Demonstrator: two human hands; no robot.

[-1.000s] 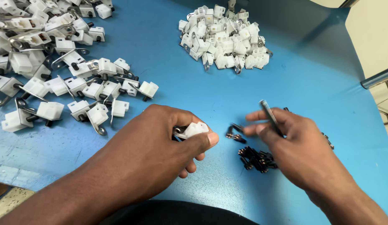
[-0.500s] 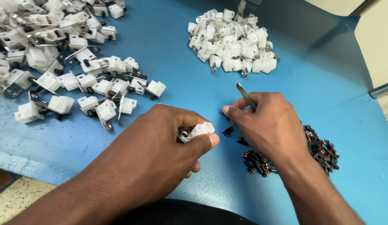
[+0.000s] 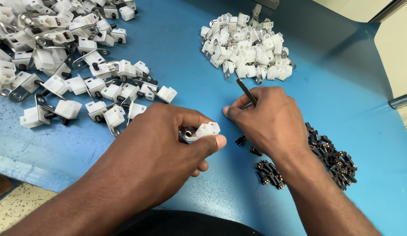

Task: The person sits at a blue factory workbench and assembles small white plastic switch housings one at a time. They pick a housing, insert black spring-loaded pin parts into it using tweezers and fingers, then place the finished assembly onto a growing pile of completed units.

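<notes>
1. You held a small white plastic block with a bent metal bracket [image 3: 202,130] in your left hand [image 3: 168,144], pinched between thumb and forefinger just above the blue table top [image 3: 190,74].
2. Your right hand [image 3: 271,124] was closed around a slim grey metal tool [image 3: 246,91], its upper end sticking out past your knuckles; the working tip was hidden under your fingers, so I could not tell whether it carried anything.
3. I judged this to be the fitting step: the white piece was held ready, just beside your right fingertips but not touching them.
4. The next move called for bringing the tool tip to the block's opening, steady and well aimed.
5. The loose pile of small black parts [image 3: 330,153] lay under and beside your right wrist.
6. A heap of white blocks [image 3: 247,48] sat beyond your right hand, and a wider spread of bracketed white blocks [image 3: 72,65] lay to your left.
</notes>
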